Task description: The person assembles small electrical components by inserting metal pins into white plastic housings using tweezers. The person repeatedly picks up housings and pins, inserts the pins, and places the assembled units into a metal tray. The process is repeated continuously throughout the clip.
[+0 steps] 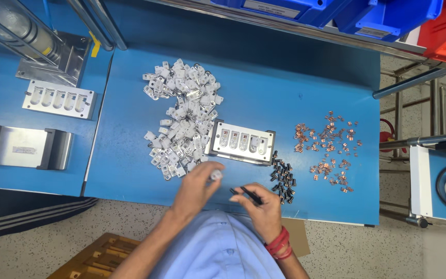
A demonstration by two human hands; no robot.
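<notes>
The left hand [198, 182] pinches a small pale grey plastic part [216, 175] at its fingertips, just above the near edge of the blue table [264, 93]. The right hand [262, 206] grips a thin black tool [249, 195] between thumb and fingers. Just beside it lies a heap of small dark screws [283, 178]. Beyond the hands sits a metal jig [241, 141] with five slots. Left of it spreads a pile of grey parts [182, 119], right of it a scatter of copper clips [329, 150]

blue worktable [285, 93]; speckled floor [27, 243]; plastic bins [388, 18] overhead
</notes>
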